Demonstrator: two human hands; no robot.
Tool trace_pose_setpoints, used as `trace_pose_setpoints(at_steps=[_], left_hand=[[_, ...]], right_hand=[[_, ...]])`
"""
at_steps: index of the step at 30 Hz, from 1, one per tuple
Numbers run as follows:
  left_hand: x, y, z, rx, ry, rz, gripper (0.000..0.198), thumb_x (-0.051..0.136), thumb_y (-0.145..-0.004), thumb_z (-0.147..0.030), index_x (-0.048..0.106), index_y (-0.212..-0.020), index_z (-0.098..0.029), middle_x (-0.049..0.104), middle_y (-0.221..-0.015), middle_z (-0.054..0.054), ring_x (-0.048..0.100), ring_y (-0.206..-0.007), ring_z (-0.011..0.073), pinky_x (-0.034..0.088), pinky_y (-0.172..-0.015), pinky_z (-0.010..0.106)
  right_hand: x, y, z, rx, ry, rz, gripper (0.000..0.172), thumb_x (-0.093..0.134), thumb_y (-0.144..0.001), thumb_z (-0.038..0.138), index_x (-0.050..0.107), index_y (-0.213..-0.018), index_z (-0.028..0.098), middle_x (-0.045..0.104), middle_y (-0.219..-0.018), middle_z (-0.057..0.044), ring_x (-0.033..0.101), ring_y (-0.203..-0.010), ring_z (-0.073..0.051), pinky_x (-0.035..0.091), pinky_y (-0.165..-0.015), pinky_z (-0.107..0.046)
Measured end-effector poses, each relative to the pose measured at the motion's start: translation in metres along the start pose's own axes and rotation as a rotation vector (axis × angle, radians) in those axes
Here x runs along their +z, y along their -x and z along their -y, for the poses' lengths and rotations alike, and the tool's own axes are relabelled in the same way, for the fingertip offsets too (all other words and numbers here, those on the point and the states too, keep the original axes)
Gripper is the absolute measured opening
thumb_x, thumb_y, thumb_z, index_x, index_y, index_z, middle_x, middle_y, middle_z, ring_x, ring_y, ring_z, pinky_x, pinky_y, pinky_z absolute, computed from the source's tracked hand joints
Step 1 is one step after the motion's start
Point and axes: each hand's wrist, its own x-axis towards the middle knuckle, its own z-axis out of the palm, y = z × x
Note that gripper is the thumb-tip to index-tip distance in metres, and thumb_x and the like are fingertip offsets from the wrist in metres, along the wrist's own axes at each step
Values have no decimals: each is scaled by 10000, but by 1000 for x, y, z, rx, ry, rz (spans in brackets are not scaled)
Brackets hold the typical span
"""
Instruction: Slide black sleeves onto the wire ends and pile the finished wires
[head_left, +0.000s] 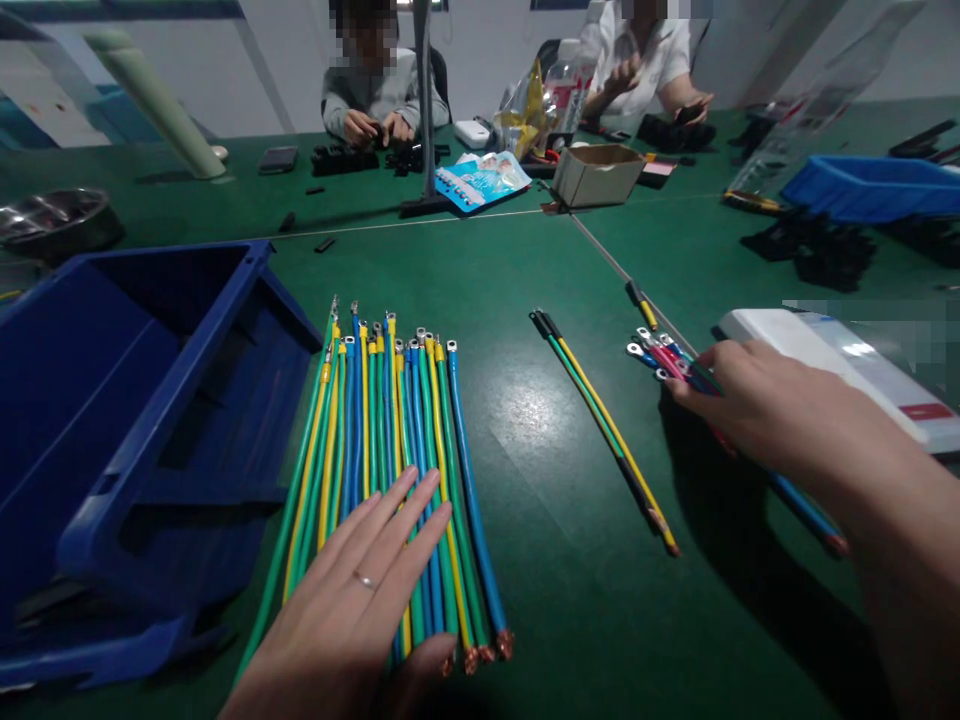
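My left hand (360, 600) lies flat, fingers stretched out, on a row of several blue, green and yellow wires (390, 440) laid side by side on the green table (525, 420); their ring terminals point away from me. My right hand (757, 400) is closed around a small bundle of wires (664, 358) with ring terminals at the far end; blue and red strands show, and a blue wire runs out under my wrist. A pair of green and yellow wires (600, 425) lies loose between my hands.
A big blue plastic bin (135, 420) stands at the left. A white flat box (847, 375) lies at the right, a blue tray (870, 185) beyond it. Two people sit at the far side with black parts, a cardboard box (598, 172) and packets.
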Motion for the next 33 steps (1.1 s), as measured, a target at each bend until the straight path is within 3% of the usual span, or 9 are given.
trace_pose_setpoints(at_steps=[4,8,15,21,27,33], left_hand=[[-2,-1,6,27,-5,25,639,438,-998,-429,238,-1546,-169,375,-1555,130,374,-1418,321,440,-1086,501],[8,2,16,159,-83,19,654,506,-950,-406,318,-1510,-127,361,-1553,160,392,-1403,345,533,-982,489],[7,1,1,-1,-60,-12,604,532,-857,-267,415,-1436,-142,432,-1523,129,376,-1415,327,462,-1051,529],[-3,-4,-5,-41,2,14,657,528,-775,-117,436,-1425,-135,411,-1537,112,369,-1422,308,414,-1106,496],[-7,-6,-8,-84,26,86,702,571,-768,-160,403,-1449,-159,355,-1570,84,322,-1446,294,390,-1119,528],[-11,-6,-7,-86,90,138,680,572,-839,-217,358,-1482,-165,283,-1601,80,248,-1475,278,340,-1154,519]], right_hand=[[0,0,8,-64,21,-3,271,384,-915,411,501,-925,167,596,-926,-159,608,-813,-301,369,-616,-361],[-3,0,13,-84,4,-18,195,407,-898,357,477,-892,175,607,-875,-142,600,-784,-284,374,-631,-351],[-12,0,23,-102,-77,38,206,418,-893,388,456,-907,185,601,-783,-113,583,-657,-236,369,-557,-315],[4,-1,15,-98,-7,-36,240,373,-912,385,493,-893,178,596,-884,-161,588,-768,-280,400,-637,-363],[21,-4,6,-133,37,-46,257,396,-920,379,513,-889,152,602,-856,-187,584,-808,-316,414,-707,-397],[10,-1,11,-97,-18,-27,161,387,-901,366,405,-832,222,615,-870,-182,607,-772,-295,409,-672,-388]])
